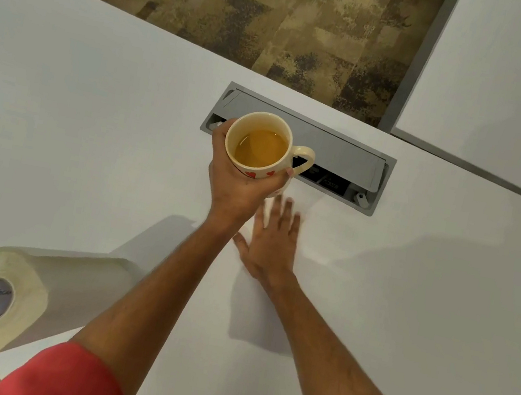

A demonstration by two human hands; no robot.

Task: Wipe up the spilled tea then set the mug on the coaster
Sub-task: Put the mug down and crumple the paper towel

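While the left hand (238, 179) grips a cream mug (262, 149) from its left side, thumb and fingers wrapped around the body, the right hand (270, 241) lies flat and spread wide on a white paper towel sheet (267, 306) that is hard to tell from the white table (89, 132) beneath it. Seen from the head camera, the mug is held upright near the far edge of the table, above the surface and in front of a grey cable box (299, 145) set into the tabletop; red hearts mark its side, its handle points right, and amber tea fills it roughly halfway. The right hand's fingers are blurred, and they point toward the cable box, just short of its near rim. Under the palm and wrist the sheet runs back toward the near edge, its outline showing mostly as a faint shadow. A paper towel roll (12, 296) lies on its side at the near left corner of the table, its cardboard core facing the camera and its end reaching over the edge. Both forearms are bare, with coral-red sleeves (63, 378) at the bottom of the frame. Beyond the far edge lies patterned brown carpet (251, 4), and a second white table (515, 85) stands at the far right, apart from the first.
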